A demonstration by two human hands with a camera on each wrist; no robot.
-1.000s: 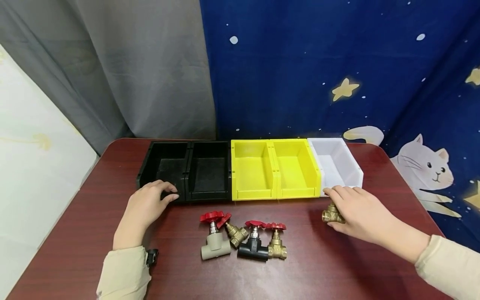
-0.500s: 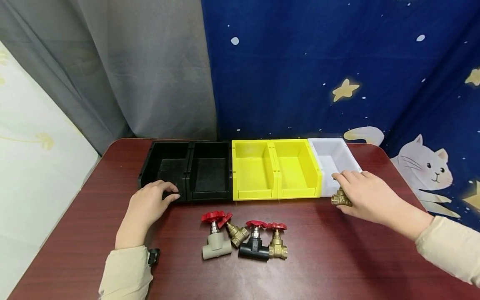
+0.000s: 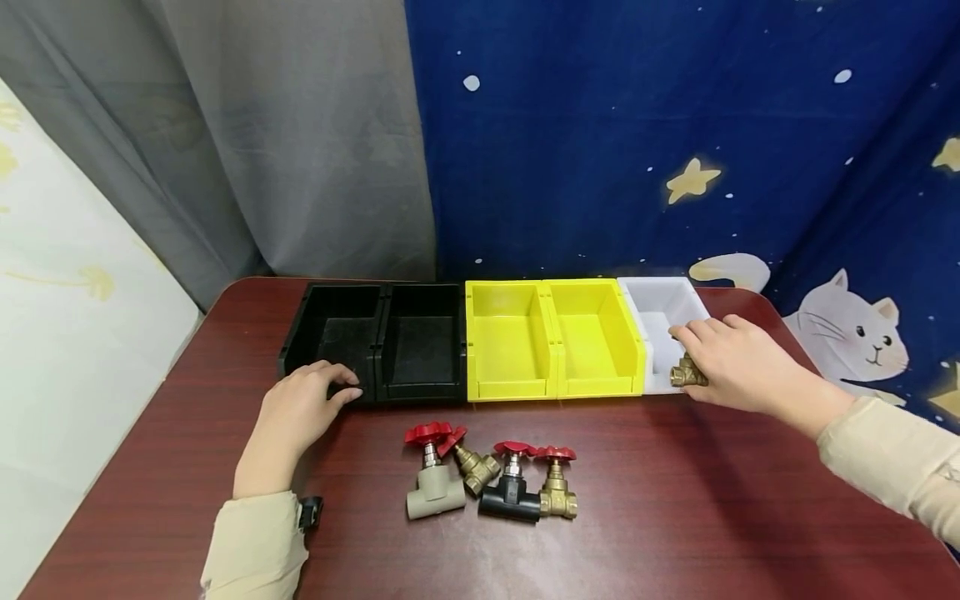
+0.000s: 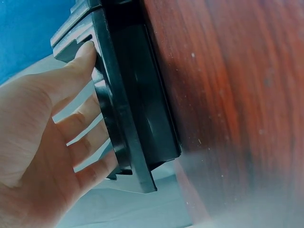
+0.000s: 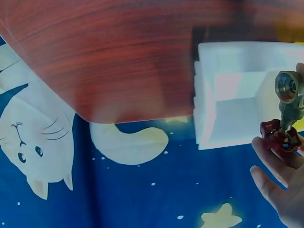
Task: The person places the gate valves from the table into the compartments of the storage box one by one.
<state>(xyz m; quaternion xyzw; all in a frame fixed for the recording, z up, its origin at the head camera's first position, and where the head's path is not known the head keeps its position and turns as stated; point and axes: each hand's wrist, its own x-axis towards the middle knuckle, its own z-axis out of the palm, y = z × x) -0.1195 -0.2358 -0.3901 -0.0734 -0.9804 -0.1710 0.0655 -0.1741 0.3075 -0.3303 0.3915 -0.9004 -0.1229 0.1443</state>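
Observation:
My right hand (image 3: pixel 738 364) grips a brass gate valve (image 3: pixel 686 373) above the front part of the white bin (image 3: pixel 651 308). In the right wrist view the valve's red handwheel (image 5: pixel 280 136) lies by the fingers, with its threaded end showing. My left hand (image 3: pixel 300 412) rests at the front edge of the leftmost black bin (image 3: pixel 288 346), thumb and fingers touching its rim in the left wrist view. Between the hands lie a grey valve (image 3: pixel 435 492), a tilted brass valve (image 3: pixel 477 469), a black valve (image 3: pixel 510 498) and another brass valve (image 3: pixel 557 497), all with red handwheels.
Along the back of the red-brown table (image 3: pixel 645 533) the bins stand side by side: a second black bin (image 3: pixel 420 388), two yellow bins, left (image 3: pixel 510 389) and right (image 3: pixel 600 386), then the white one. A grey curtain (image 3: pixel 322 150) and a blue curtain (image 3: pixel 570 150) hang behind.
My right hand has carried the brass valve up and away from me, from in front of the white bin to over its front part. The left hand has stayed at the black bin.

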